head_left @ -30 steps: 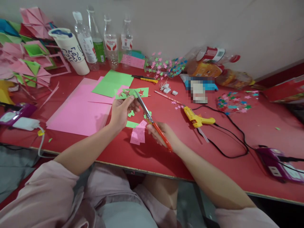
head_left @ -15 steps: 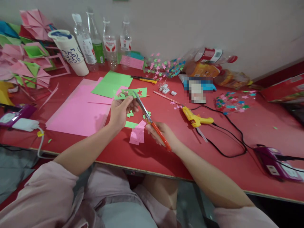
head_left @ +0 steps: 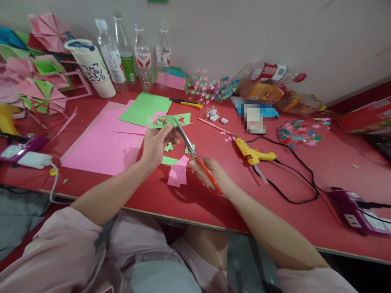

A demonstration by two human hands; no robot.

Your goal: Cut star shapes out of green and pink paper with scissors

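Observation:
A green paper strip (head_left: 185, 119) with star-shaped holes is pinched in my left hand (head_left: 158, 140), between thumb and fingers. My right hand (head_left: 209, 173) is closed round the orange handles of a pair of scissors (head_left: 187, 140). The scissor blades point up and to the left, with their tips at the strip beside my left fingertips. Below my hands on the table lie small green paper stars (head_left: 168, 146), a green paper piece (head_left: 170, 160) and some pink paper pieces (head_left: 177, 174).
Pink sheets (head_left: 100, 142) and a green sheet (head_left: 146, 109) lie to the left. A yellow glue gun (head_left: 255, 152) with a black cable rests on the right. A utility knife (head_left: 189, 103), plastic bottles (head_left: 143, 61) and a white tumbler (head_left: 94, 71) stand or lie behind. A purple power strip (head_left: 354, 207) sits far right.
The view shifts slightly. Both hands, the scissors and the green strip keep almost the same pose, with no clear movement between them.

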